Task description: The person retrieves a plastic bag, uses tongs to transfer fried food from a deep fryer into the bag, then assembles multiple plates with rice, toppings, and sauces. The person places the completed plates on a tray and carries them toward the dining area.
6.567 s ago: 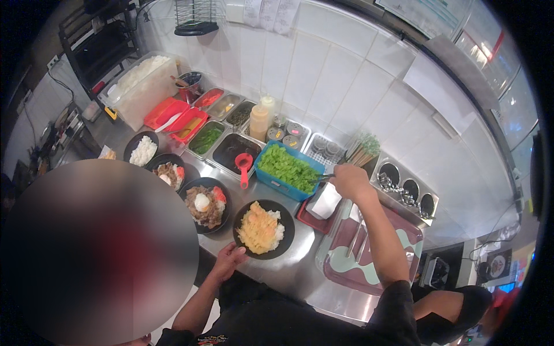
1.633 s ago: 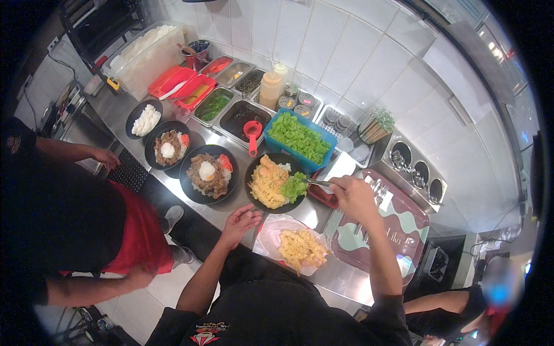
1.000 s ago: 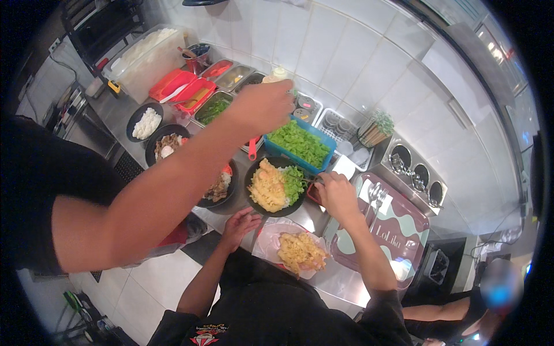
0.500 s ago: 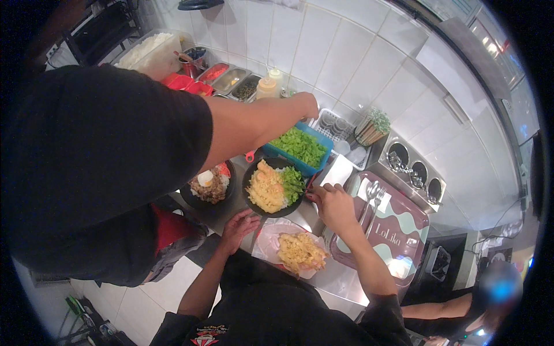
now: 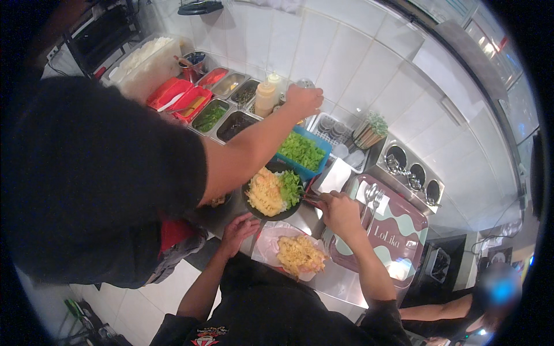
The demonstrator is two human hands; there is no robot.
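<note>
Since the frame 1.6 seconds ago, the lettuce [image 5: 290, 188] has gone from lying across the bowl [image 5: 283, 217] to standing along its right side, and a co-worker's arm [image 5: 248, 153] now crosses above. The tongs [image 5: 312, 199], gripped in the right hand [image 5: 340, 214], point left and slightly up, their long axis running from the fingers to the lettuce. The bowl sits on the bench, left of that hand and just beyond the loosely opened left hand [image 5: 239, 232].
</note>
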